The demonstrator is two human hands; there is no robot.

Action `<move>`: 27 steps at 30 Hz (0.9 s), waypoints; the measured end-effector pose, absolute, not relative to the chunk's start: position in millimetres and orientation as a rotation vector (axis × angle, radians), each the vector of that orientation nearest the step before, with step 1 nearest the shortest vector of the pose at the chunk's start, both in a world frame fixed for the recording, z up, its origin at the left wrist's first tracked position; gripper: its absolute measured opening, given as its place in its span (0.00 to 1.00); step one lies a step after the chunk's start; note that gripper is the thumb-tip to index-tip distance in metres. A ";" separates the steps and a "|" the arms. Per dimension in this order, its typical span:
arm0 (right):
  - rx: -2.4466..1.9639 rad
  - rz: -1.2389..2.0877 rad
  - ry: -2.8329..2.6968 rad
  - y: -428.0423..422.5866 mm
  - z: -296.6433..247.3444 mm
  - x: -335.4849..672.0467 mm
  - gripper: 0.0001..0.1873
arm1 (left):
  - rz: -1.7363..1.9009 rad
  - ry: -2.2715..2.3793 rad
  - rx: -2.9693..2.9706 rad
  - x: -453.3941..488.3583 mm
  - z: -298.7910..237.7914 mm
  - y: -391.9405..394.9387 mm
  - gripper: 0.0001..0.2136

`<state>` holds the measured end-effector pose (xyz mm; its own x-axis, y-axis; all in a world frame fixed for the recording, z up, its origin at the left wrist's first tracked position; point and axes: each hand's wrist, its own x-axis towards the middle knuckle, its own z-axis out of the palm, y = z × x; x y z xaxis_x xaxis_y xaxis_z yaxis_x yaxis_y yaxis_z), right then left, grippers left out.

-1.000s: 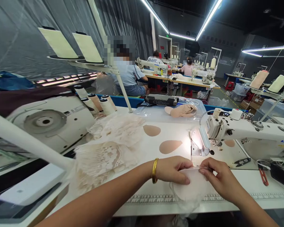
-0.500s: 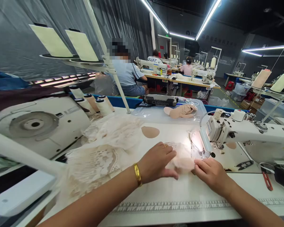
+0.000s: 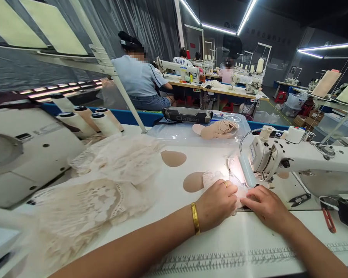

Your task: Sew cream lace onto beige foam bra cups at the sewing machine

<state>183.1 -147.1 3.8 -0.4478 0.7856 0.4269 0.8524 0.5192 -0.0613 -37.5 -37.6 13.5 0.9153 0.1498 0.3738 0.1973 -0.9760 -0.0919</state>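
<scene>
My left hand (image 3: 219,202), with a gold bracelet and a ring, has its fingers curled closed on a pale lace piece (image 3: 210,177) beside the sewing machine's needle area. My right hand (image 3: 268,206) rests on the same fabric just below the lamp, thumb and forefinger apart and lying on the cloth. The needle and presser foot are largely hidden behind the lamp of the white sewing machine (image 3: 278,154). A beige oval pad (image 3: 193,182) lies left of the lace, partly covered by it. Another beige pad (image 3: 174,158) lies farther back.
Crumpled cream lace (image 3: 101,200) spreads over the table's left. Behind are thread cones (image 3: 104,121) and a clear plastic lid (image 3: 174,135) bearing beige pieces (image 3: 217,129). Thread snips (image 3: 300,199) and a red-handled tool (image 3: 327,218) lie right. A printed ruler (image 3: 214,261) runs along the front.
My left hand has moved right and closed on the lace near the needle. My right hand's pinch has loosened onto the cloth. A second beige pad now shows. The view has shifted right.
</scene>
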 end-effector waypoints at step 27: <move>-1.424 -0.017 -2.384 -150.6 16.0 190.8 0.16 | -0.811 -0.294 -2.889 -23.6 -1.2 -47.4 0.12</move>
<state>190.8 -150.6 16.0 -0.4258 0.8493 0.3121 0.8536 0.4914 -0.1726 -23.6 -47.4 -1.2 0.8370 0.1521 0.5256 0.2201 -0.9731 -0.0688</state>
